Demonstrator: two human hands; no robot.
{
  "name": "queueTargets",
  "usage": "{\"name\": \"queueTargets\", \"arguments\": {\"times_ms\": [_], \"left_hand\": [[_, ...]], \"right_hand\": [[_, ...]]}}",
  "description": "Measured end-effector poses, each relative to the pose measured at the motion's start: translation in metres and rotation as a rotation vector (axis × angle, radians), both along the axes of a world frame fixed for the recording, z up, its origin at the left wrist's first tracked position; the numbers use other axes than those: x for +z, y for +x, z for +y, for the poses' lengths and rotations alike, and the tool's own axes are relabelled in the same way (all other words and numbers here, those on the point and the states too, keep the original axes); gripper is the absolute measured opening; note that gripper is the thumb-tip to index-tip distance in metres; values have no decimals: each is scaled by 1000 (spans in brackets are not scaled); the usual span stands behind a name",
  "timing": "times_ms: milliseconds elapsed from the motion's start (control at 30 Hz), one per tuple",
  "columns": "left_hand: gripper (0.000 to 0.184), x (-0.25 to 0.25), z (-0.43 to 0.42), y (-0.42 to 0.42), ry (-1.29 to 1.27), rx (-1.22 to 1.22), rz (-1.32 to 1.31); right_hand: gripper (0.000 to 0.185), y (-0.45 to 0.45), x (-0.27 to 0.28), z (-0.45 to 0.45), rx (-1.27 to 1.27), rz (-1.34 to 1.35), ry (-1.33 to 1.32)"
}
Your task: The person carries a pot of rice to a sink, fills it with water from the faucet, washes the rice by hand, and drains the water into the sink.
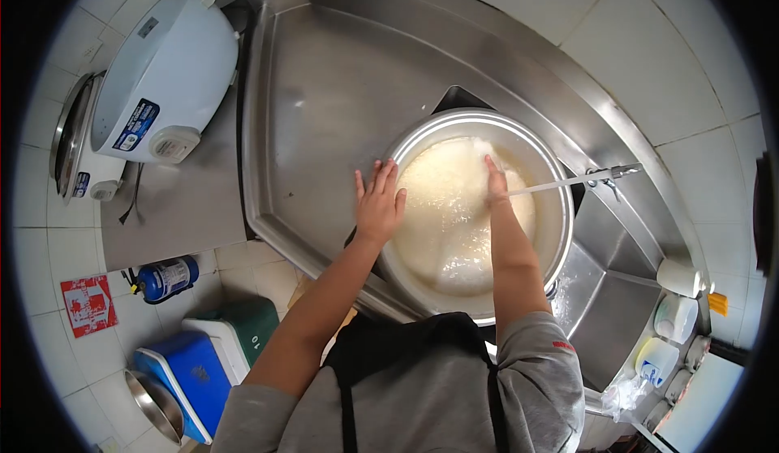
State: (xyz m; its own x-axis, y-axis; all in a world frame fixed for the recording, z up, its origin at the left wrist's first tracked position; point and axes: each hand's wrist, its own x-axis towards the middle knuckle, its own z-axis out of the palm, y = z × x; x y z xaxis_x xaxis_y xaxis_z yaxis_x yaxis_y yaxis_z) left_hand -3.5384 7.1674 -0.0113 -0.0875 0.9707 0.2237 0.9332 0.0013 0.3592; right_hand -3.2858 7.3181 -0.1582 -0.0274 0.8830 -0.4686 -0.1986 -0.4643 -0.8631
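Note:
A large round metal pot (471,120) stands at the sink, holding pale rice (442,169) under cloudy water with bubbles and glare. My left hand (379,205) rests at the pot's left rim, fingers spread, with nothing in its grasp. Inside the pot, my right hand (497,181) is at the rice and water, seen edge-on; a finger points outward, and the other fingers are partly hidden. From the tap (621,172) on the right, a thin stream of water (544,187) runs down to the right hand.
A steel counter (324,112) with raised edges extends left of the pot; a sink basin (604,307) lies to the right. A rice cooker (174,71) stands far left. Cool boxes (191,372) and a blue fire extinguisher (166,278) are lower left. Bottles (656,360) line the right.

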Motion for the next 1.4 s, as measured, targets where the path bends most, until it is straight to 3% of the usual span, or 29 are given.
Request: {"name": "queueTargets", "arguments": {"times_ms": [33,100,167,333,433,500,567,633,733,833,933,1000,1033,1133,1200,1400], "left_hand": [[46,0,-1,0,-4,-3,-6],[46,1,-1,-2,5,-7,-10],[46,2,0,0,4,-8,-20],[46,3,-2,1,9,-1,-32],[46,-1,-2,0,8,-4,-24],[46,-2,-2,0,0,-5,-14],[46,-5,-1,-1,-16,-5,-2],[46,-2,-2,1,-7,-7,-10],[46,-2,-2,0,-8,-1,-16],[45,-2,0,-1,-16,5,-26],[45,-3,-1,0,-27,3,-28],[45,-4,0,-3,-20,7,-21],[45,-4,1,-4,-14,8,-20],[45,-2,0,-1,-19,6,-10],[46,-4,0,-2,-19,7,3],[50,1,-1,-1,-28,2,-12]], "right_hand": [[67,-13,7,-7,102,93,-178],[70,-46,23,-33,71,152,-225],[76,-63,18,-51,261,312,-443],[79,-73,14,-107,727,245,-549],[75,-53,45,-138,1044,-142,-251],[70,-30,14,-162,1289,-315,-189],[64,-14,23,-177,1449,-511,-138],[57,-14,99,-182,1527,-731,-88],[49,13,66,-187,1682,-1000,288],[45,16,65,-181,1544,-1316,799],[50,3,47,-146,1651,-1260,648],[50,-16,31,-125,1512,-1303,325],[50,-26,23,-113,1437,-1313,169],[55,-30,4,-77,1081,-1239,58],[55,-10,-82,-48,730,-1068,21],[49,46,1,9,1036,-1503,419]]}}
